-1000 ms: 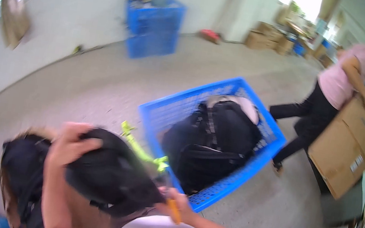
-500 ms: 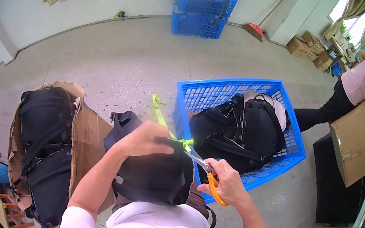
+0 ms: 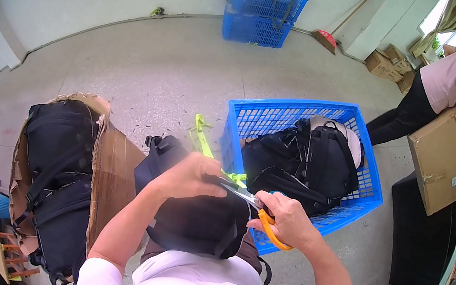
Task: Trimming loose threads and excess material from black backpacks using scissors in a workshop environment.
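A black backpack rests on my lap. Over its upper part is my left hand, fingers pressed together at the bag; what they pinch is hidden. My right hand grips scissors with orange handles. Their metal blades point left, the tips close to my left fingers. A bright yellow-green ribbon runs behind my left hand, and a bunched part of it shows just beyond the blades.
To the right stands a blue plastic crate with black backpacks inside. An opened cardboard box at left holds more black bags. Stacked blue crates stand by the far wall. At far right, a person leans over a large carton.
The scissors have shifted slightly right, and their blades now lie nearer my left fingertips. My left hand has moved a little right and covers more of the ribbon. The view has shifted slightly.
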`<state>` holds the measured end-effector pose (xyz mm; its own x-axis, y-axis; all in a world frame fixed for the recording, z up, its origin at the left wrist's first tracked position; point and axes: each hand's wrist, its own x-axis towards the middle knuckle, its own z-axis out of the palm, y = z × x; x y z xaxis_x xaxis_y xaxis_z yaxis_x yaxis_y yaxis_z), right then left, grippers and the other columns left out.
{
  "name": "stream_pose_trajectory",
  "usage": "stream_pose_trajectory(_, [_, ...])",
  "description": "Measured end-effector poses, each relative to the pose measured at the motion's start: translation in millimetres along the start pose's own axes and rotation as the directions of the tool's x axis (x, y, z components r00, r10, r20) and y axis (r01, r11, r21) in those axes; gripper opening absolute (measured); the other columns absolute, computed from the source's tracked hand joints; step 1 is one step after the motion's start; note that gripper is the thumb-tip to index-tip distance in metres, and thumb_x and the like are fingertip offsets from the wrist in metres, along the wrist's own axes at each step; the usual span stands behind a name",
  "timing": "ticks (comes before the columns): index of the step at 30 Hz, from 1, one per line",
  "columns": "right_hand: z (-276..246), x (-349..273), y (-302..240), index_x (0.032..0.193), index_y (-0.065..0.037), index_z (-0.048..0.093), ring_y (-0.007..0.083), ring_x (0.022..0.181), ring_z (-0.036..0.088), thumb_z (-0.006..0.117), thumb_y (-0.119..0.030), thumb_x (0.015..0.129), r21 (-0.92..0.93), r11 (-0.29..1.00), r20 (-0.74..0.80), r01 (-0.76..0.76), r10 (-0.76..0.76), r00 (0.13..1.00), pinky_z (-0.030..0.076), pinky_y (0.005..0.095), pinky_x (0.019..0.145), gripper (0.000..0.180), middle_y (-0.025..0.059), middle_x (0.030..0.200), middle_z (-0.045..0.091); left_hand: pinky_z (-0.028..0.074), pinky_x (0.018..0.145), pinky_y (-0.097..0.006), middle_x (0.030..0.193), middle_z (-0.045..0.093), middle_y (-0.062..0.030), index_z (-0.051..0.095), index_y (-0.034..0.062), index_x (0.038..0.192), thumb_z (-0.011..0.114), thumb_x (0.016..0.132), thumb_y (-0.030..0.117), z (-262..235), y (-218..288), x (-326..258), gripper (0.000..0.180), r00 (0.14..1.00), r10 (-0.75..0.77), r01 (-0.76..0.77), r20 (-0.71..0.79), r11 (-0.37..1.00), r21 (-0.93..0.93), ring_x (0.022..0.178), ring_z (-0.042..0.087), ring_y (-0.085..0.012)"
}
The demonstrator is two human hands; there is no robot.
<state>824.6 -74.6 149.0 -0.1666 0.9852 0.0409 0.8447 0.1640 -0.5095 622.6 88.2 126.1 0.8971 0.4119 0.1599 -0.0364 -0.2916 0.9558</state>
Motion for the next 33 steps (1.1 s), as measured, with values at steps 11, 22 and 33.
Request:
stream_pose_trajectory(11, [-8, 8, -4, 0.101, -0.002, 0.057, 0.0261, 0.058, 0.059, 0.069, -0.042, 0.075, -0.075, 0.996, -0.013, 0.055, -0.056, 0.998, 0.048, 0.0342, 0.051, 0.049, 0.0152, 0.067, 0.055, 0.035, 0.067, -0.025, 0.059, 0.041, -0.0021, 0.051, -0.0007, 0.064, 0.077, 0.066, 0.004, 5, 2, 0, 0.027, 0.988, -0.155, 0.153, -0.024, 0.986, -0.065, 0.062, 0.038, -0.0128])
stream_pose_trajectory(22, [-4, 8, 8, 0.094, -0.003, 0.056, 0.0247, 0.054, 0.059, 0.067, -0.040, 0.078, -0.263, 0.963, 0.056, 0.062, -0.049, 0.997, 0.046, 0.0325, 0.046, 0.042, 0.0124, 0.061, 0.054, 0.036, 0.060, -0.025, 0.055, 0.048, -0.0009, 0.058, -0.0015, 0.066, 0.077, 0.064, 0.008, 8, -8, 0, 0.021, 0.963, -0.259, 0.250, -0.072, 0.961, -0.123, 0.056, 0.041, -0.0077])
stream_pose_trajectory(33, [33, 41, 0, 0.116, -0.005, 0.050, 0.0059, 0.084, 0.050, 0.074, -0.004, 0.073, 0.845, 0.529, -0.053, -0.071, 0.217, 0.975, 0.042, 0.0192, 0.075, 0.050, -0.0002, 0.094, 0.053, 0.037, 0.055, -0.024, 0.060, 0.053, 0.0005, 0.060, -0.0006, 0.070, 0.075, 0.065, 0.009, 14, 1, 4, 0.019, 0.954, -0.272, 0.271, -0.127, 0.962, -0.023, 0.059, 0.046, -0.0072])
